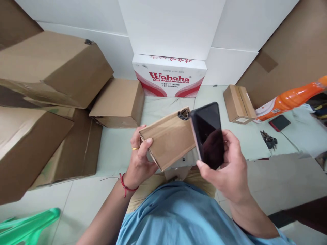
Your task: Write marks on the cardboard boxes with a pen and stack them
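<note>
A small brown cardboard box (171, 141) is tilted in my left hand (141, 153), the thumb on its upper face and the fingers around its left end. Near the box's far right corner there is a dark, ragged-edged round patch; I cannot tell if it is a hole. My right hand (230, 166) grips a black smartphone (208, 136) by its sides, thumb at the lower left edge. The phone's screen is dark and faces me. Its left edge overlaps the right end of the box in view; whether the two touch is unclear.
Large cardboard boxes (58, 71) are stacked at the left, beside a mid-sized carton (117, 102). At the back stands a white Wahaha carton (170, 76). To the right are a small taped box (238, 103), an orange bottle (293, 100), keys (269, 140) and a dark red-edged object (280, 122).
</note>
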`<state>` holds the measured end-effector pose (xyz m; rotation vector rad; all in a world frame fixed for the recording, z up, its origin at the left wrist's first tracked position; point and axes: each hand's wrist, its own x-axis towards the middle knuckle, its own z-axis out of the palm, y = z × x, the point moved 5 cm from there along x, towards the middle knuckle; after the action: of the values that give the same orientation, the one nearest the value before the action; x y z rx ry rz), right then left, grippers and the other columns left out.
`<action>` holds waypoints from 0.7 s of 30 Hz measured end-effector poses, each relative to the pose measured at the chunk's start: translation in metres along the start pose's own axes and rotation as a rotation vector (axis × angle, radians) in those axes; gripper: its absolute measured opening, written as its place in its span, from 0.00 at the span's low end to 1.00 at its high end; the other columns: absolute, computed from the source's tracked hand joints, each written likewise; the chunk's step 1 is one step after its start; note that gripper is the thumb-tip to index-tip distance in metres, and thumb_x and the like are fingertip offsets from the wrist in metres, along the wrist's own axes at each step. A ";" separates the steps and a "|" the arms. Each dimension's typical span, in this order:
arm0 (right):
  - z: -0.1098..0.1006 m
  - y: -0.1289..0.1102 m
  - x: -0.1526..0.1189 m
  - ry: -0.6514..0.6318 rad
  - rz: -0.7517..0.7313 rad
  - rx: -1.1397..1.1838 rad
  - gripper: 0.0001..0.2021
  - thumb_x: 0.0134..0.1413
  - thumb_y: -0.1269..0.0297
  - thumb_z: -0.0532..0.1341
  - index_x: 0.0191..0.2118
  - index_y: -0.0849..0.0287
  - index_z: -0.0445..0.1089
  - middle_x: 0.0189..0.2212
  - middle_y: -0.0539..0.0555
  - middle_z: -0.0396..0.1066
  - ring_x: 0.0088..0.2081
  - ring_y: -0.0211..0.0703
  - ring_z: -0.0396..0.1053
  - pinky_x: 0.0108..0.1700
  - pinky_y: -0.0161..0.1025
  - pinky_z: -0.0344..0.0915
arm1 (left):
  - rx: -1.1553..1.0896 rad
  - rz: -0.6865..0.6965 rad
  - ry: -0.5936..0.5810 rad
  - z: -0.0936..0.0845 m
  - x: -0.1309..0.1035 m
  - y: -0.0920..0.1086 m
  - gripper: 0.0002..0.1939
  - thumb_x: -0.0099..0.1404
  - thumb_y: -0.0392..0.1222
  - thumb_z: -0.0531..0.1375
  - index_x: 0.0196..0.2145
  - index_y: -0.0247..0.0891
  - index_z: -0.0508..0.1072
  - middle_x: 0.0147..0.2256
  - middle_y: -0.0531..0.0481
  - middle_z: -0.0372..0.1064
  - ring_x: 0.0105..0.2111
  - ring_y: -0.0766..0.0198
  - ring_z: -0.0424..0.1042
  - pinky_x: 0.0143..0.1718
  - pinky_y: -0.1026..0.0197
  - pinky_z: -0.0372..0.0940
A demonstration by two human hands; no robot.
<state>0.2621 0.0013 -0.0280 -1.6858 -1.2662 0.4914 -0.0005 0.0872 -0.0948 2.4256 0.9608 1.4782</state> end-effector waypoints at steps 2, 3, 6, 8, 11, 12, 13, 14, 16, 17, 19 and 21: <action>0.013 -0.023 -0.001 -0.016 -0.099 -0.034 0.45 0.50 0.54 0.76 0.71 0.48 0.59 0.59 0.61 0.71 0.58 0.63 0.75 0.62 0.62 0.77 | -0.003 0.013 0.000 0.000 0.000 0.001 0.61 0.55 0.56 0.81 0.75 0.56 0.51 0.74 0.29 0.51 0.73 0.33 0.61 0.66 0.32 0.67; 0.018 -0.031 -0.001 -0.022 -0.142 -0.047 0.45 0.50 0.55 0.76 0.71 0.48 0.59 0.58 0.61 0.71 0.57 0.62 0.75 0.61 0.62 0.78 | -0.007 0.021 0.001 0.000 0.001 0.002 0.61 0.55 0.55 0.81 0.75 0.55 0.51 0.74 0.29 0.51 0.73 0.32 0.60 0.66 0.32 0.67; 0.030 -0.042 0.001 -0.029 -0.202 -0.060 0.44 0.52 0.57 0.75 0.71 0.47 0.57 0.57 0.60 0.69 0.56 0.61 0.75 0.58 0.61 0.80 | -0.026 0.024 -0.004 0.000 0.003 0.005 0.61 0.55 0.52 0.82 0.75 0.54 0.51 0.75 0.28 0.50 0.75 0.31 0.58 0.66 0.32 0.67; 0.033 -0.042 0.002 -0.027 -0.191 -0.051 0.43 0.52 0.57 0.75 0.71 0.46 0.57 0.57 0.60 0.69 0.55 0.61 0.75 0.56 0.61 0.81 | -0.035 0.020 -0.004 0.001 0.004 0.005 0.61 0.55 0.51 0.82 0.75 0.55 0.51 0.75 0.28 0.49 0.75 0.32 0.58 0.66 0.33 0.67; 0.029 -0.034 0.003 -0.026 -0.126 -0.014 0.43 0.51 0.55 0.76 0.70 0.48 0.58 0.58 0.61 0.70 0.54 0.60 0.76 0.55 0.59 0.81 | -0.024 0.006 0.007 0.001 0.003 0.002 0.60 0.56 0.52 0.82 0.75 0.56 0.51 0.74 0.30 0.51 0.74 0.33 0.59 0.65 0.34 0.68; 0.026 -0.028 0.005 -0.027 -0.088 0.004 0.44 0.51 0.53 0.76 0.70 0.48 0.58 0.58 0.61 0.71 0.53 0.59 0.77 0.54 0.58 0.81 | -0.011 0.002 0.020 0.000 0.001 0.001 0.61 0.56 0.53 0.81 0.75 0.55 0.51 0.73 0.30 0.53 0.73 0.33 0.60 0.65 0.34 0.68; 0.021 -0.019 0.008 -0.022 -0.045 0.014 0.45 0.52 0.52 0.76 0.71 0.49 0.58 0.59 0.61 0.72 0.52 0.58 0.78 0.54 0.56 0.81 | 0.006 -0.008 0.039 -0.003 0.000 0.001 0.61 0.55 0.54 0.81 0.76 0.54 0.52 0.71 0.31 0.55 0.72 0.34 0.61 0.64 0.35 0.69; 0.016 -0.008 0.011 -0.004 0.000 0.004 0.45 0.52 0.50 0.76 0.71 0.49 0.57 0.58 0.61 0.72 0.51 0.58 0.78 0.53 0.55 0.80 | 0.021 -0.030 0.060 -0.006 -0.002 0.001 0.62 0.55 0.55 0.81 0.76 0.53 0.52 0.70 0.33 0.57 0.70 0.36 0.63 0.64 0.35 0.69; 0.001 0.020 0.020 0.059 0.086 -0.103 0.45 0.52 0.47 0.74 0.71 0.51 0.58 0.58 0.61 0.72 0.50 0.58 0.78 0.52 0.55 0.79 | 0.025 -0.138 0.100 -0.016 -0.007 0.002 0.63 0.54 0.56 0.81 0.77 0.53 0.52 0.67 0.37 0.60 0.67 0.38 0.66 0.65 0.35 0.68; -0.006 0.036 0.025 0.095 0.124 -0.202 0.44 0.50 0.45 0.74 0.70 0.52 0.59 0.58 0.62 0.72 0.52 0.59 0.77 0.53 0.56 0.78 | 0.010 -0.219 0.123 -0.022 -0.010 0.003 0.63 0.53 0.56 0.81 0.77 0.54 0.52 0.66 0.39 0.59 0.66 0.38 0.66 0.67 0.34 0.67; -0.018 0.070 0.031 0.111 0.197 -0.419 0.43 0.47 0.44 0.72 0.67 0.55 0.63 0.58 0.64 0.70 0.57 0.65 0.74 0.56 0.59 0.76 | -0.040 -0.380 0.172 -0.034 -0.014 0.005 0.63 0.52 0.58 0.81 0.77 0.56 0.54 0.67 0.42 0.57 0.67 0.36 0.64 0.71 0.32 0.64; -0.020 0.105 0.033 0.023 0.272 -0.570 0.42 0.47 0.45 0.70 0.65 0.58 0.64 0.57 0.66 0.68 0.60 0.68 0.72 0.59 0.60 0.73 | -0.091 -0.466 0.224 -0.043 -0.016 0.010 0.62 0.51 0.61 0.80 0.77 0.57 0.57 0.69 0.43 0.55 0.69 0.34 0.62 0.74 0.32 0.61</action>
<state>0.3449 0.0193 -0.1007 -2.3535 -1.2357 0.2775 -0.0372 0.0618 -0.0811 1.8275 1.3554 1.5858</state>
